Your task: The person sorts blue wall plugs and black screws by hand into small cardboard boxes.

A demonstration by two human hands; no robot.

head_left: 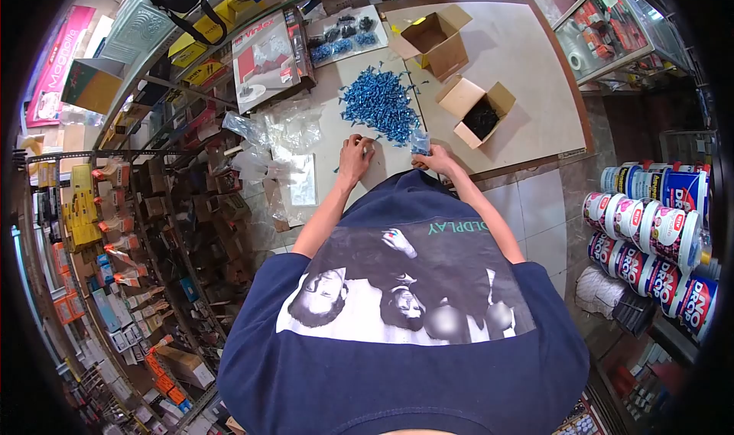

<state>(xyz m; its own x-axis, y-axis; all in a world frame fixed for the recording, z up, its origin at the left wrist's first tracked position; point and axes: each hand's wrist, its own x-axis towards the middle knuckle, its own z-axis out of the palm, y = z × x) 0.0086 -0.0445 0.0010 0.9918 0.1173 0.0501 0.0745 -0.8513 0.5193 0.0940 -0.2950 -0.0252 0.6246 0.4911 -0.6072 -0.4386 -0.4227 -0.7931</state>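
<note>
A heap of small blue pieces that look like wall plugs (375,102) lies spread on the pale tabletop. My right hand (434,160), at the heap's near right edge, grips a small clear plastic bag (420,141) with some blue in it. My left hand (355,158) rests on the table below the heap, its fingers bent and apart. A loose blue piece lies close to its fingertips; whether they touch it is too small to tell.
Two open cardboard boxes (447,56) stand right of the heap, the nearer one holding dark pieces (482,119). Clear plastic bags (287,133) lie to the left. Beyond them are a flat printed box (267,60) and a tray of bagged pieces (348,37). Paint buckets (665,228) are stacked at right.
</note>
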